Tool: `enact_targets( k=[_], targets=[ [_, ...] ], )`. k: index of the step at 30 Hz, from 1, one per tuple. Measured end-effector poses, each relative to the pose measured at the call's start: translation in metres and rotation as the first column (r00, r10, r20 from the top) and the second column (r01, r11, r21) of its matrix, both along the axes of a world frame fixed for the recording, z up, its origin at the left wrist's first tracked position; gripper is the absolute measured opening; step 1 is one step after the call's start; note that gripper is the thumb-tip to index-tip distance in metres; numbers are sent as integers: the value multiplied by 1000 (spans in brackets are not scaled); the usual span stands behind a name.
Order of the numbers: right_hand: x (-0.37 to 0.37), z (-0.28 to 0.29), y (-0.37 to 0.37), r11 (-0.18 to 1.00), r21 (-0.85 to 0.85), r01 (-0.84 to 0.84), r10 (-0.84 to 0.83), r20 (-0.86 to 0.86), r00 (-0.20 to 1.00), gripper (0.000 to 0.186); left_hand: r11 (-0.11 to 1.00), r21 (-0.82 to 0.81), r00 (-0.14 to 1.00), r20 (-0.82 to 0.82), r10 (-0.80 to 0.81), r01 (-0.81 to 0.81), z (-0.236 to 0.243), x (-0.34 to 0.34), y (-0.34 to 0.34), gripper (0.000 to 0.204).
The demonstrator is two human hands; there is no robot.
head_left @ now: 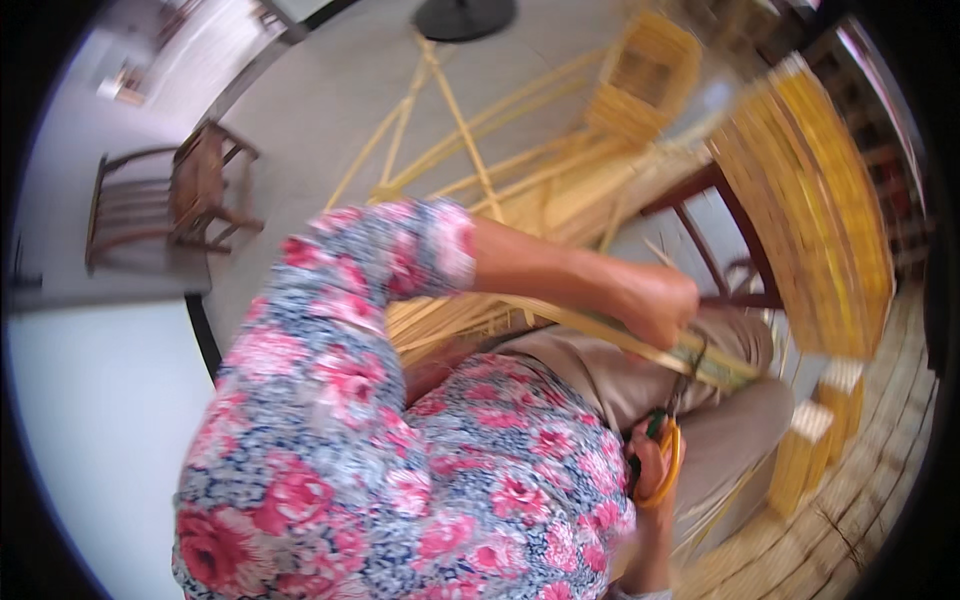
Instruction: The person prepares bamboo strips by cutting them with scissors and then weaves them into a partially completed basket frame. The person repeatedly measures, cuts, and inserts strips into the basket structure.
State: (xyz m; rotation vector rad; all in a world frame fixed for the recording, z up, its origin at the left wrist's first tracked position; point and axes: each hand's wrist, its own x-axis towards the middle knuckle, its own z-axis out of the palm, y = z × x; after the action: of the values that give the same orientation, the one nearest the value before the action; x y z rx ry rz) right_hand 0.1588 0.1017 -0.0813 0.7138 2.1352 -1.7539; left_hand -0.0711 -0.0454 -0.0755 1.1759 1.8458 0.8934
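Observation:
My left hand (660, 305) is closed around a bundle of thin, pale bamboo strips (590, 325), lying across my lap. Lower down, my right hand (652, 462) is wrapped round scissors (672, 462) that have an orange loop handle. Their dark blades reach up to the strips, just past my left fist, over my knees. Blur hides whether the blades touch or cut them. A floral sleeve covers my left upper arm.
More long strips (470, 150) spread over the floor ahead. A woven yellow basket (650, 70) stands beyond them, and a large woven panel (815, 200) is at the right. Woven boxes (805, 450) sit below it. A wooden chair (200, 190) is at far left.

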Motion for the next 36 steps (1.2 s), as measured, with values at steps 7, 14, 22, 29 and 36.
enact_targets(
  k=[7, 14, 22, 29, 36],
  targets=[
    [3, -17, 1, 996, -23, 89, -91, -87, 992, 19, 994, -75, 977, -203, 59, -76, 6, 9, 19, 20],
    [2, -16, 4, 997, -55, 53, -59, -113, 992, 15, 996, -83, 991, -137, 12, -23, 17, 6, 7, 25],
    [0, -21, 2, 992, -100, 71, -76, -51, 996, 21, 998, 38, 989, -141, -40, 46, -2, -4, -1, 23],
    [-25, 0, -1, 976, -156, 153, -140, 94, 986, 29, 998, 62, 979, 201, 14, -27, 7, -14, -6, 22],
    [-20, 1, 2, 961, 267, -68, 102, -113, 988, 22, 1000, -15, 917, 399, 23, -18, 13, -10, -7, 24]
  ],
)
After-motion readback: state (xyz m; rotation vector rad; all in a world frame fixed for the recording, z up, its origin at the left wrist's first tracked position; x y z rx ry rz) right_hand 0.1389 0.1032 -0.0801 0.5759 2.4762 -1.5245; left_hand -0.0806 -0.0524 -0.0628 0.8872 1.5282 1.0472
